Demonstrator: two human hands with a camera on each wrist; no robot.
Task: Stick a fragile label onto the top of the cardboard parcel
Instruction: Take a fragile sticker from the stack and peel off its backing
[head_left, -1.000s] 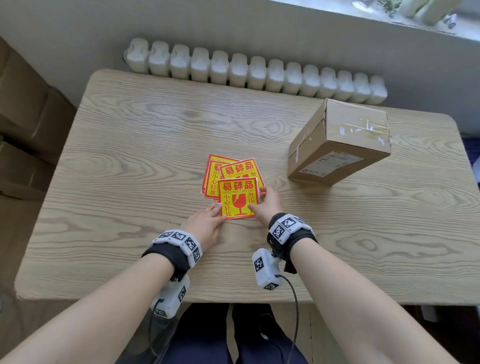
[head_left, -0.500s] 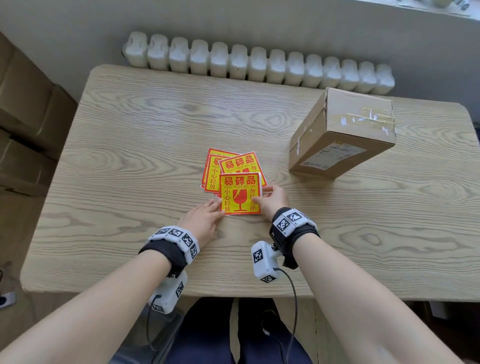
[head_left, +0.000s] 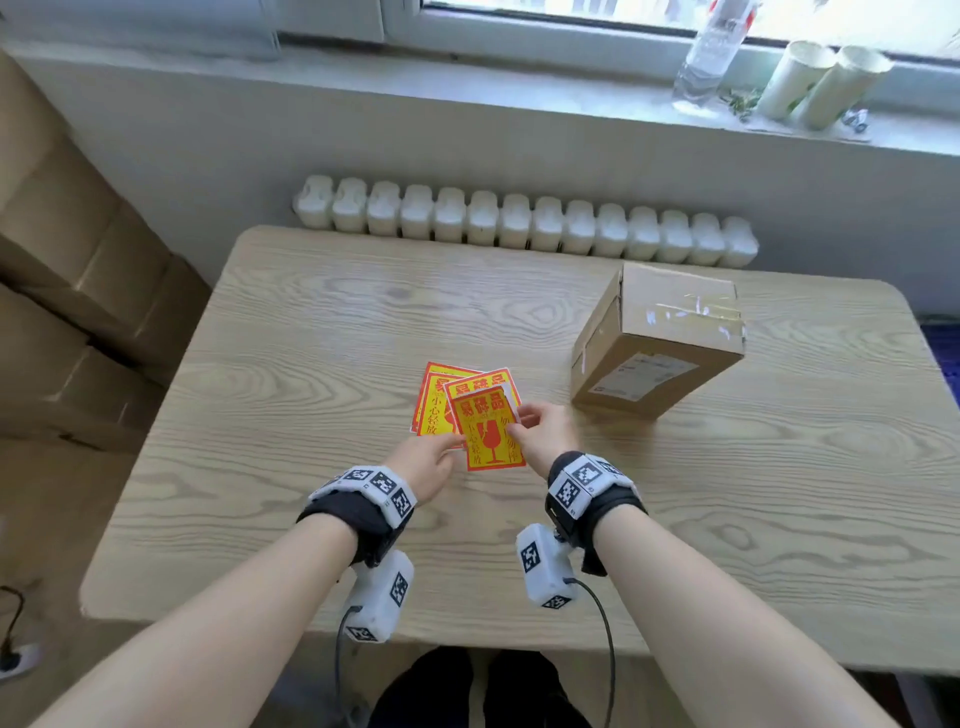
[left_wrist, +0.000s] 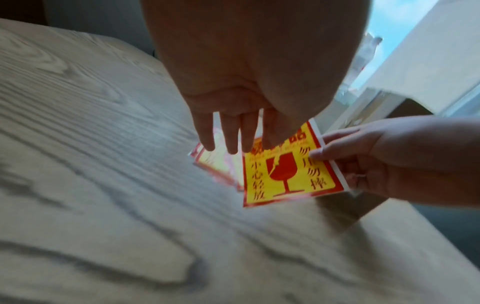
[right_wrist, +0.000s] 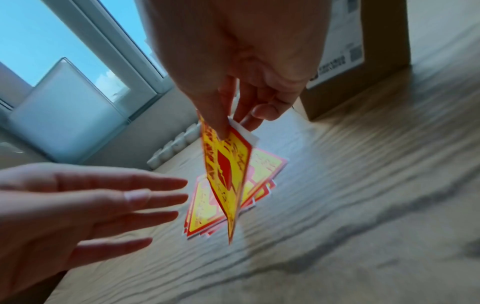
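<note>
- The right hand (head_left: 540, 431) pinches one fragile label (head_left: 488, 434) by its right edge, thumb on the printed face and fingers (right_wrist: 265, 112) behind; the label hangs clear of the bench (head_left: 311, 364), near the middle of the head view.
- The left hand (head_left: 423, 462) has its fingers (left_wrist: 231, 133) straight and spread, holding nothing, their tips just beside the label's left edge.
- The spare labels (head_left: 441, 395) lie fanned on the bench under and behind the lifted one.
- The cardboard parcel (head_left: 660, 332) stands to the right of centre in the head view, well apart from the label, its taped top bare.
- The label is nearly square; its slightly longer side runs from the viewer toward the window, goblet upright, face tilted up toward the camera.
- Risks, as I judge them: a white backing edge shows at the pinched side, so the sticker may curl onto itself or onto a finger while being peeled; a one-edge pinch could let it sag or slip; laid askew over the tape, it may wrinkle.
</note>
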